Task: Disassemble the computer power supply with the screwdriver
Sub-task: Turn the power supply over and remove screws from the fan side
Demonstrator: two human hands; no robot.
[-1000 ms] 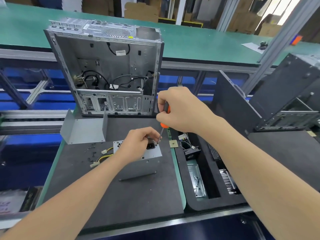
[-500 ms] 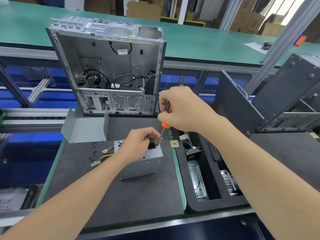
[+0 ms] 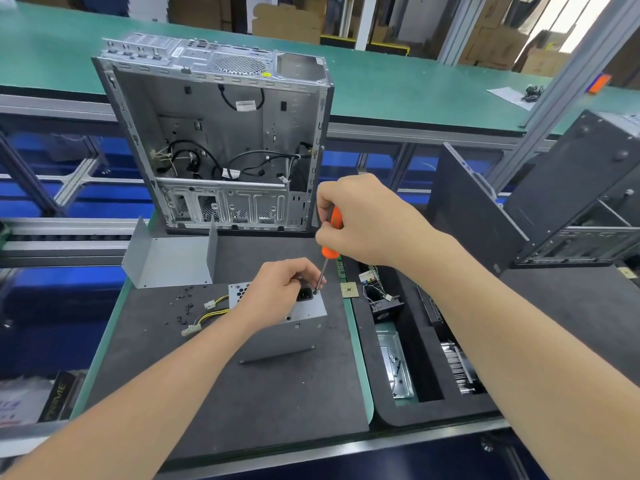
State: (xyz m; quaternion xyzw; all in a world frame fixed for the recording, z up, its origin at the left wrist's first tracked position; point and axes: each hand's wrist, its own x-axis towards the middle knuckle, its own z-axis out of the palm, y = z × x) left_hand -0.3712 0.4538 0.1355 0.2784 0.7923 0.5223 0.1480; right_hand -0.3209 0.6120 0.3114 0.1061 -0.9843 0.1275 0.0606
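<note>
The grey metal power supply (image 3: 300, 328) stands on the dark foam mat (image 3: 242, 393), its yellow and black cables (image 3: 207, 313) trailing left. My left hand (image 3: 278, 289) rests on its top face with fingers curled around the black socket area, steadying it. My right hand (image 3: 360, 220) grips the orange-handled screwdriver (image 3: 331, 237), held nearly upright. Its tip sits on the top face beside the socket, close to my left fingertips.
An open, gutted computer case (image 3: 221, 143) stands behind the mat. A bent grey metal cover (image 3: 169, 258) and loose black screws (image 3: 183, 303) lie left. A foam tray (image 3: 415, 358) with parts and a CPU chip (image 3: 349, 291) sit right. Dark case panels (image 3: 554, 202) lean far right.
Both hands stay in place on the power supply and screwdriver; only a slight shift of the view and the right hand's grip on the handle.
</note>
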